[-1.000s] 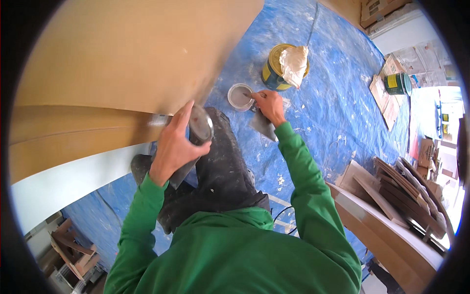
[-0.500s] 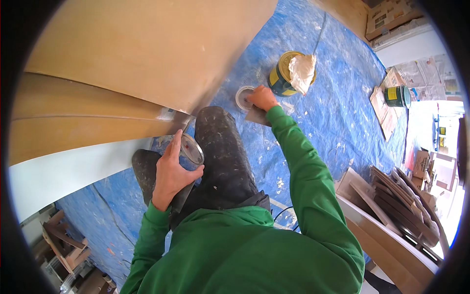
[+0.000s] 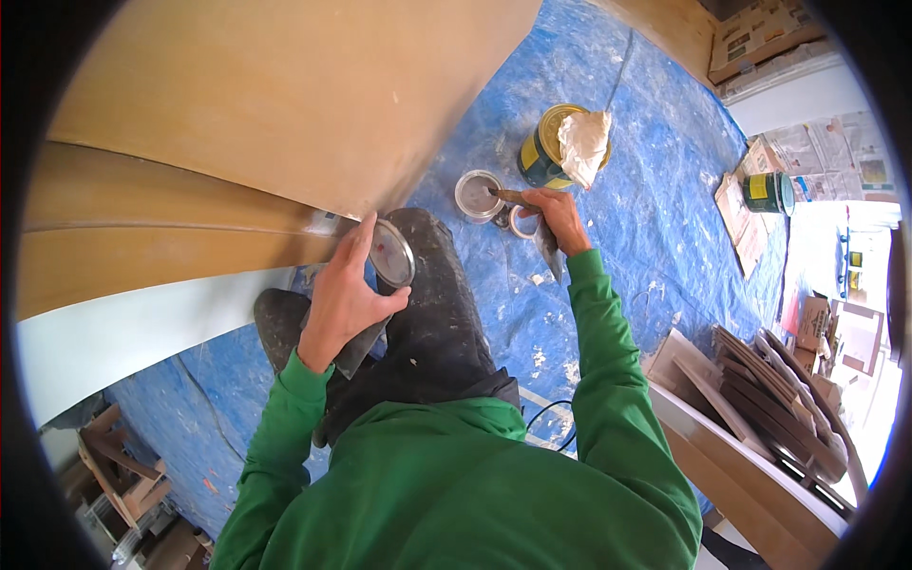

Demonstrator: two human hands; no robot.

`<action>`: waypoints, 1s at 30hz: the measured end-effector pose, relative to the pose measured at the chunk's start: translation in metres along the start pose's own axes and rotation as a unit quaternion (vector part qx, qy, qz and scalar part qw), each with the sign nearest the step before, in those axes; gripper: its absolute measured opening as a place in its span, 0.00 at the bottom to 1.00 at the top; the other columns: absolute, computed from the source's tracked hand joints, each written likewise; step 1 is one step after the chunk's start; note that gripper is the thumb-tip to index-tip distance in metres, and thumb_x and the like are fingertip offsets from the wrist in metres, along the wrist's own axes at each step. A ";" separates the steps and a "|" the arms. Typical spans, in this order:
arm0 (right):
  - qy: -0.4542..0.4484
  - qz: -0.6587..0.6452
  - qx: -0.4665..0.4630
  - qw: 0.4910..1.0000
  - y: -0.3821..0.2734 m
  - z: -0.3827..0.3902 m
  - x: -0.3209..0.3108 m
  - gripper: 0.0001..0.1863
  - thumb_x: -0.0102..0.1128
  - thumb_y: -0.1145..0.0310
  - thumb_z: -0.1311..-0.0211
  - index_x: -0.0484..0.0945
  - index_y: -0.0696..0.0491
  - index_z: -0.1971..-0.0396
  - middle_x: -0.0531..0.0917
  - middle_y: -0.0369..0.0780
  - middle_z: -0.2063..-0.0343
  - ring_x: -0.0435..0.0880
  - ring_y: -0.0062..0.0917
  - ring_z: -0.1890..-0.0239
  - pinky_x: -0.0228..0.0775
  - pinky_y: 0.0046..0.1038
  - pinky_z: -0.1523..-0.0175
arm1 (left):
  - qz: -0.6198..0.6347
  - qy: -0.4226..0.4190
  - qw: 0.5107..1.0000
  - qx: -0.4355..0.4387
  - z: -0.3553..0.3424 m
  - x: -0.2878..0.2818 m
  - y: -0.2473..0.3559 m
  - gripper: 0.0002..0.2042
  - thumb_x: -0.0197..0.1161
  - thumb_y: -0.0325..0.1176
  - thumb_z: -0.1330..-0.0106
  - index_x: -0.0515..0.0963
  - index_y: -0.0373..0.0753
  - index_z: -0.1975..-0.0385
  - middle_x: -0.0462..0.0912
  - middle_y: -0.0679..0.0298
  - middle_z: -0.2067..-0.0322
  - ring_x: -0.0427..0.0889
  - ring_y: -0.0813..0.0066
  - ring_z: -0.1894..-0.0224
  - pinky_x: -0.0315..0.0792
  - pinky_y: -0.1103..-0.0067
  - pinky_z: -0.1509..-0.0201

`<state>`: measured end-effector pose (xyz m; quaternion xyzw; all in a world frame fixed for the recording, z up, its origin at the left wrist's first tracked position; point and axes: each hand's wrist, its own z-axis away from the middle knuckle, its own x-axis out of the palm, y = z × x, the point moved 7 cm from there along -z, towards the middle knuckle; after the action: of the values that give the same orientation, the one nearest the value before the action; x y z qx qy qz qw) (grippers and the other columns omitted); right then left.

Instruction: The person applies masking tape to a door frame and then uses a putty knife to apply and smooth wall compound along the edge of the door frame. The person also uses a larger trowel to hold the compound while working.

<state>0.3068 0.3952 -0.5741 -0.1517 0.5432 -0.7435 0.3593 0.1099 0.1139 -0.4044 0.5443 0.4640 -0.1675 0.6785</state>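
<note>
Lid, round and silvery, sits up by the knee, and the left hand has it, thumb on one side, fingers on the other, gripping the rim. A flat grey piece shows just under that same hand; whether it is gripped too, I cannot tell.

Across to the right hand, closed around a slim brown tool! Its dark tip points left, right at the tin of greyish stuff; touching the contents or just above them, hard to say. A grey blade hangs from beneath the fingers. Tight beside the tin, partly covered by the hand, comes a small pot with a pale rim.

Just beyond them stands a dark green bucket with a gold lid, crumpled cream cloth draped over its top. All of it is on the blue sheet covering the floor, splattered with pale flecks. Big brown panel over on the left, leaning boards on the right, and well apart, another bucket on flattened cardboard.
</note>
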 end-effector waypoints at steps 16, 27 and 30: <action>0.088 0.268 -0.071 0.957 0.023 0.021 0.013 0.16 0.61 0.58 0.39 0.87 0.55 0.63 0.84 0.42 0.79 0.84 0.26 0.75 0.74 0.29 0.65 | -0.008 -0.027 0.999 -0.016 0.006 0.011 -0.010 0.51 0.77 0.42 0.55 0.56 0.36 0.29 0.73 0.45 0.40 0.75 0.48 0.40 0.74 0.64 0.39; 0.079 0.298 -0.089 0.947 0.015 0.023 0.022 0.18 0.64 0.61 0.42 0.85 0.53 0.55 0.87 0.50 0.64 0.87 0.40 0.61 0.77 0.35 0.54 | 0.012 -0.015 1.000 -0.009 0.004 0.007 -0.005 0.51 0.77 0.42 0.56 0.57 0.36 0.29 0.73 0.45 0.41 0.76 0.48 0.41 0.74 0.64 0.40; 0.094 0.289 -0.076 0.950 0.013 0.032 0.016 0.18 0.64 0.61 0.43 0.85 0.52 0.54 0.86 0.51 0.64 0.87 0.42 0.60 0.77 0.36 0.54 | 0.014 -0.009 1.000 -0.010 0.006 0.005 -0.008 0.51 0.77 0.42 0.56 0.57 0.36 0.29 0.73 0.45 0.40 0.76 0.48 0.41 0.74 0.64 0.40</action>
<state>0.3198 0.3594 -0.5770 0.0557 0.6503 -0.5749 0.4935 0.1097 0.1073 -0.4133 0.5420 0.4518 -0.1586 0.6906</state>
